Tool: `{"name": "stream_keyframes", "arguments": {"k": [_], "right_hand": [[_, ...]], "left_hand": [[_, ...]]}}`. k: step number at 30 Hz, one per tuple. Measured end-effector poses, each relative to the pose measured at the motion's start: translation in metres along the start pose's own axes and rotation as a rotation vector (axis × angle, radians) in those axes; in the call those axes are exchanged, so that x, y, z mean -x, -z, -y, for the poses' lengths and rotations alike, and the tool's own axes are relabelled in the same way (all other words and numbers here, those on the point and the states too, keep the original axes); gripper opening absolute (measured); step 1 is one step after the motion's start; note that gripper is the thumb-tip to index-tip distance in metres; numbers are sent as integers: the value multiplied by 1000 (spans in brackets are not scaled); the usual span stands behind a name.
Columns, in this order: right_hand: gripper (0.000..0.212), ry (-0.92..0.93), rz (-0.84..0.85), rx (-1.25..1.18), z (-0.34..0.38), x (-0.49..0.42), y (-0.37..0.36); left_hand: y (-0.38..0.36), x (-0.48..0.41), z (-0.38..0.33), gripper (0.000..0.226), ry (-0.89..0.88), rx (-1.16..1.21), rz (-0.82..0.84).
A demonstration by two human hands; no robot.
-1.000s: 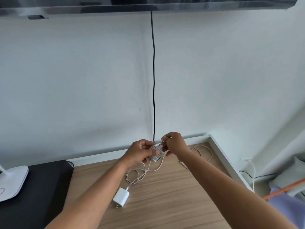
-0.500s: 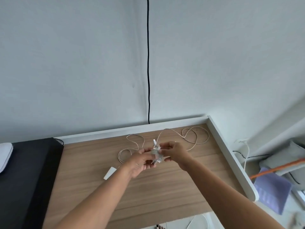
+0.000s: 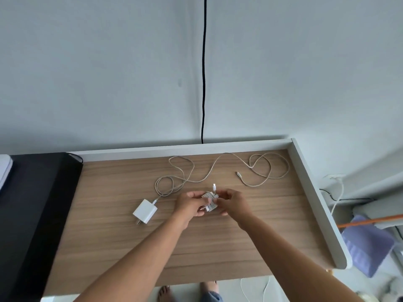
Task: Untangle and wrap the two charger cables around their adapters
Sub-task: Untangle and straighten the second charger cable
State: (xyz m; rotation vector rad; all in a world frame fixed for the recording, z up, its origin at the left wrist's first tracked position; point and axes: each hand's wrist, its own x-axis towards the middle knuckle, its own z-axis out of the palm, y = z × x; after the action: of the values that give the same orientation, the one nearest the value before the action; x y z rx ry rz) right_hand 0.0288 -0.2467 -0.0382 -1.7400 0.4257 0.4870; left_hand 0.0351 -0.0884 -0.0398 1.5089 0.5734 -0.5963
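Over the pale wooden desk (image 3: pixel 218 247), left hand (image 3: pixel 189 204) and right hand (image 3: pixel 234 204) pinch the cable-wound white adapter (image 3: pixel 209 201); its tip likely needs tucking next.

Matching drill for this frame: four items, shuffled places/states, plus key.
Items
1. wrapped adapter
2. bare adapter
3. loose cable
4. black cable

Places/states
a. runs down the wall
b. held by left hand and right hand
c. lies on the desk, left of the hands
d. sprawls in loops near the desk's far edge

Pairs: 1-b, 2-c, 3-d, 4-a
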Motion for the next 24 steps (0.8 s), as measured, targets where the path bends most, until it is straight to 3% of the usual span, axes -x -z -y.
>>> {"name": "stream_keyframes", "arguments": {"k": [3, 8, 11, 13, 18, 22, 24], "right_hand": [[28, -7, 51, 41, 0, -3, 4], [36, 75, -11, 264, 8, -6, 3], [36, 292, -180, 458, 22, -8, -4], [29, 491, -197, 555, 32, -11, -19], [32, 708, 34, 958, 56, -18, -75], [46, 782, 204, 1219, 56, -22, -112], [51, 780, 267, 1313, 54, -23, -124]], "left_hand": [[3, 2, 0, 36, -28, -198, -39], [17, 18, -3, 36, -173, -235, -77], [50, 29, -12, 23, -292, -347, -252], [81, 33, -15, 14, -332, -404, -404], [147, 34, -8, 24, -170, -458, -507], [164, 32, 8, 44, -74, -577, -353], [166, 31, 14, 41, -81, -613, -290]]}}
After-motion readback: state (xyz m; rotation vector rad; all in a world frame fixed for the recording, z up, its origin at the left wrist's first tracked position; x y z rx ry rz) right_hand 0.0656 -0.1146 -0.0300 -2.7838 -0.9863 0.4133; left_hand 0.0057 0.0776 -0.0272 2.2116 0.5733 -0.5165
